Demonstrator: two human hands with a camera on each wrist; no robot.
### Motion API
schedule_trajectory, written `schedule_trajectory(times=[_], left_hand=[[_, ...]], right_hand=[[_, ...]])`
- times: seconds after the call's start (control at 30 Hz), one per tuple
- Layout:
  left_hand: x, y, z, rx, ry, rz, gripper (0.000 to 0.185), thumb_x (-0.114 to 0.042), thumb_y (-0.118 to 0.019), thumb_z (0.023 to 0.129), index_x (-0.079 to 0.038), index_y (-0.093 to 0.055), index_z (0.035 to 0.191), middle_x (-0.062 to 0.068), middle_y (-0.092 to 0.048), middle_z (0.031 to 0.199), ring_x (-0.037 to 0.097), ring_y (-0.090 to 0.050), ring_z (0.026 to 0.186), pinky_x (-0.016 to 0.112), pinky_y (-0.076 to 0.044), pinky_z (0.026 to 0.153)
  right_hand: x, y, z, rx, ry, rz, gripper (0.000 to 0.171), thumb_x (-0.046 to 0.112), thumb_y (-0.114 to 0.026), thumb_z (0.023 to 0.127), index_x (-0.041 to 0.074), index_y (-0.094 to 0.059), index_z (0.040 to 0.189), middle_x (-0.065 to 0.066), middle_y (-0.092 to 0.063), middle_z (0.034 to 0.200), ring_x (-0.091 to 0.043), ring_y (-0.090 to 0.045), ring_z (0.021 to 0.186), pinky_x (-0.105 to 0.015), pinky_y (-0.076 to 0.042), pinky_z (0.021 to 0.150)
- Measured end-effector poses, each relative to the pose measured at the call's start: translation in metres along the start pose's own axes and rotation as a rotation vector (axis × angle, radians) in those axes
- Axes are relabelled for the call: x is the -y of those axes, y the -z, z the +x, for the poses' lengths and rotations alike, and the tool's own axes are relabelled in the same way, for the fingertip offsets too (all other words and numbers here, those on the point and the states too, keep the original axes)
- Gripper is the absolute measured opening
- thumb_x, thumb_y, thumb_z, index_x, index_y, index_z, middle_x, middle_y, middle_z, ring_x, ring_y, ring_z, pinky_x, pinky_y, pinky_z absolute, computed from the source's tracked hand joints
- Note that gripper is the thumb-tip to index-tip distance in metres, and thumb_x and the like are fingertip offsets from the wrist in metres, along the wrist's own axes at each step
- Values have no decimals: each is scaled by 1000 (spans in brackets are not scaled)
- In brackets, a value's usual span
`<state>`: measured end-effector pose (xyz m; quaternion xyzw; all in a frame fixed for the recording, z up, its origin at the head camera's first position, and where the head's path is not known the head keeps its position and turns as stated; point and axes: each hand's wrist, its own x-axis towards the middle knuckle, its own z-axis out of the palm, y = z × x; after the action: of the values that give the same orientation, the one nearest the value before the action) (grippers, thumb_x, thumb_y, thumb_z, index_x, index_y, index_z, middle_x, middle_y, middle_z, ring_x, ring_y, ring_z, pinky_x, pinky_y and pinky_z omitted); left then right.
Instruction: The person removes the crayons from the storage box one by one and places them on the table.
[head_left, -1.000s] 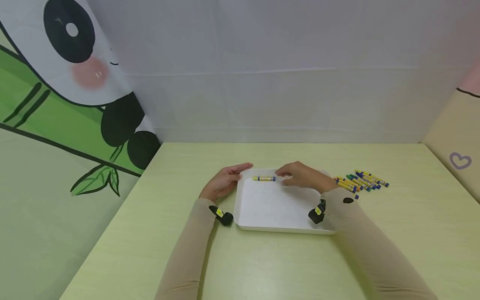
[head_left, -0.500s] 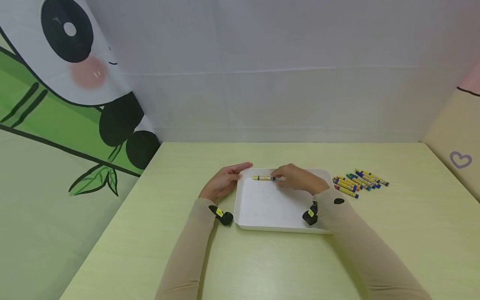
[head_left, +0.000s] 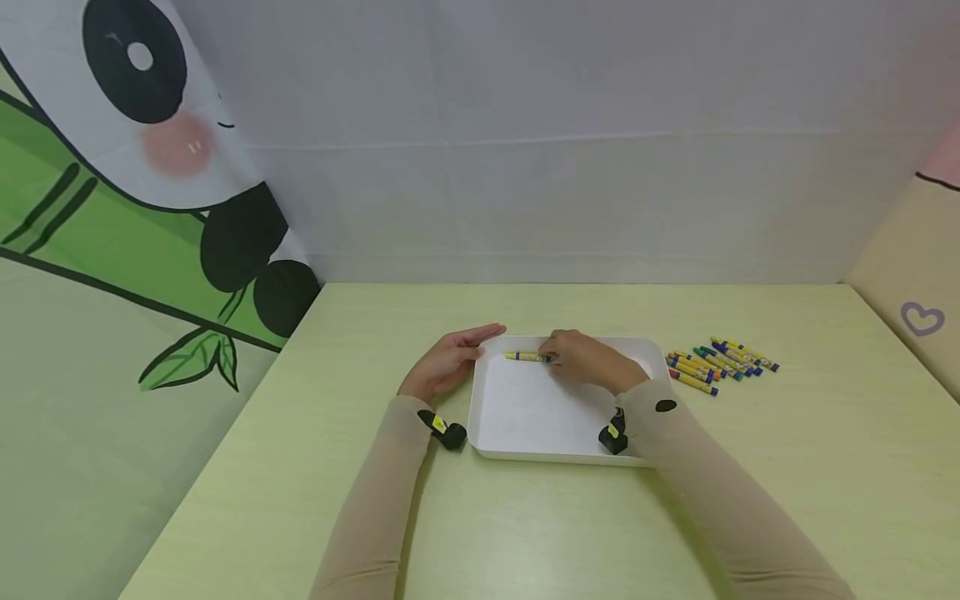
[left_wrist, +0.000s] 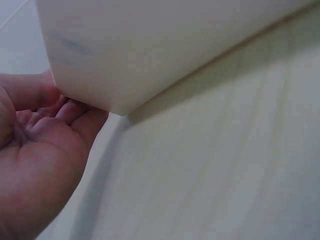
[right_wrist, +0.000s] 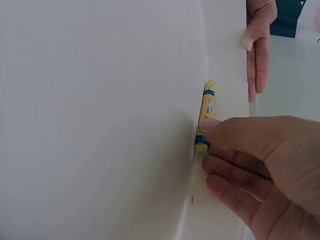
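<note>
Here the right hand point(head_left: 588, 360) covers 1 end of the crayon point(head_left: 527, 357) in the white tray point(head_left: 525, 417); whether its fingers point(right_wrist: 227, 131) grasp it, I cannot tell. The left hand point(head_left: 448, 363) lies relaxed on the tray's corner.

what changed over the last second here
The right hand moved left along the far side of the white tray until its fingers touched the end of the yellow crayon. The crayon, the tray, the left hand at the tray's corner and the crayon pile stayed put.
</note>
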<state>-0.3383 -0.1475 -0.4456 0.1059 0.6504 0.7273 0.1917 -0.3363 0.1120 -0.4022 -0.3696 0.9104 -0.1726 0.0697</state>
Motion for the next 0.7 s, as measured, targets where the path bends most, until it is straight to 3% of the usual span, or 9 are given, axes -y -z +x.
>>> schedule_trajectory(times=[0.27, 0.7], left_hand=[[-2, 0, 0, 7, -7, 0, 51, 10, -34, 98, -3, -35, 148, 8, -32, 156, 21, -21, 147, 44, -21, 119], [-1, 0, 0, -2, -3, 0, 51, 9, -35, 97, -2, -36, 147, 9, -33, 156, 22, -23, 146, 45, -23, 118]], right_hand=[[2, -1, -1, -5, 11, -4, 23, 5, -66, 89, 1, -71, 111, -13, -64, 107, -21, -61, 97, -36, -54, 86], [0, -4, 1, 24, -38, 66, 12, 10, -68, 89, 4, -71, 99, -3, -65, 89, -14, -52, 79, -29, -48, 74]])
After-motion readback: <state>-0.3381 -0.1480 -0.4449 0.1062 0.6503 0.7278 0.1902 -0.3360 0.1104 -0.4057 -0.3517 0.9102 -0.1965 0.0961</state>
